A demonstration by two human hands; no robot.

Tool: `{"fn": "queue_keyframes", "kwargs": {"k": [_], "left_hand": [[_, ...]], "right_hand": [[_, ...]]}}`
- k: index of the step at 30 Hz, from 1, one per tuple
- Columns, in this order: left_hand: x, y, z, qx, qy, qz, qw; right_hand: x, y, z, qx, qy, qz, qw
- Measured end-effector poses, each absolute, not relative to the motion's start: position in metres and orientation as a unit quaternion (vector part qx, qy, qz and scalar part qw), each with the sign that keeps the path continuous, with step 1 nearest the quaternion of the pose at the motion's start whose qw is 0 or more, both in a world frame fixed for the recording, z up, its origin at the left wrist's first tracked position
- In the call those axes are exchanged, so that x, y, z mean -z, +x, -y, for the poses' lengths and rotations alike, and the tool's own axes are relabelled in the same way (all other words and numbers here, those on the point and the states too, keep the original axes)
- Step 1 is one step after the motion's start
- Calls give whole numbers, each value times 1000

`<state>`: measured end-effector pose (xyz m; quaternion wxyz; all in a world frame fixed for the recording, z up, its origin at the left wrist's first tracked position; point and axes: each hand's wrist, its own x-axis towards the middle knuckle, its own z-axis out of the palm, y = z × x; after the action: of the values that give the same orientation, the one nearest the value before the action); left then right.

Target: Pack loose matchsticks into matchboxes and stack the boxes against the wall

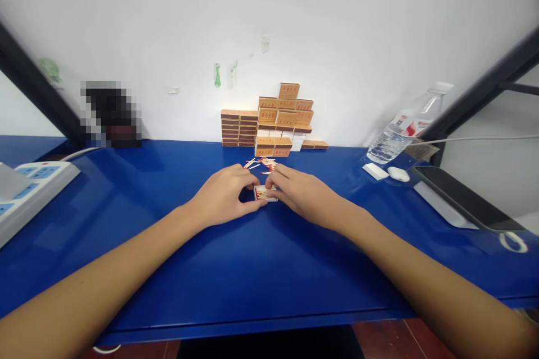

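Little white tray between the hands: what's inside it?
Matches with red tips lie in the tray. The right hand covers part of it, so anything beneath can't be seen.

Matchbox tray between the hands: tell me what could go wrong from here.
The tray, held by the left hand with the right hand at it, could tip and spill its matches. The loose matches just beyond might be brushed apart. A bump could topple the lone top matchbox on the stepped stack.

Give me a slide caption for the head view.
Left hand holds a tray of matches, right hand at its other end, loose matches and stacked matchboxes behind.
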<state>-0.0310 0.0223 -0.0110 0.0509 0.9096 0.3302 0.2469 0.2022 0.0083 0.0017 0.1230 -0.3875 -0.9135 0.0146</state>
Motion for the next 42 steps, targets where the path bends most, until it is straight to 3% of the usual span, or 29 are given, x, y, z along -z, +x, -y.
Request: {"fn": "queue_keyframes", "kwargs": {"k": [9, 20, 34, 39, 42], "left_hand": [[11, -32, -22, -247, 909, -331, 55], [9, -29, -21, -237, 911, -332, 58], [9, -30, -20, -240, 912, -326, 64], [9, -30, -20, -241, 912, -326, 60], [9, -30, -20, -237, 913, -327, 63]], "right_hand": [[-3, 212, -14, -74, -400, 903, 137], [5, 206, -19, -45, -381, 906, 180], [-5, 203, -9, -99, -405, 894, 164], [0, 209, -30, -86, -422, 868, 248], [9, 214, -53, -74, -439, 858, 255]]}}
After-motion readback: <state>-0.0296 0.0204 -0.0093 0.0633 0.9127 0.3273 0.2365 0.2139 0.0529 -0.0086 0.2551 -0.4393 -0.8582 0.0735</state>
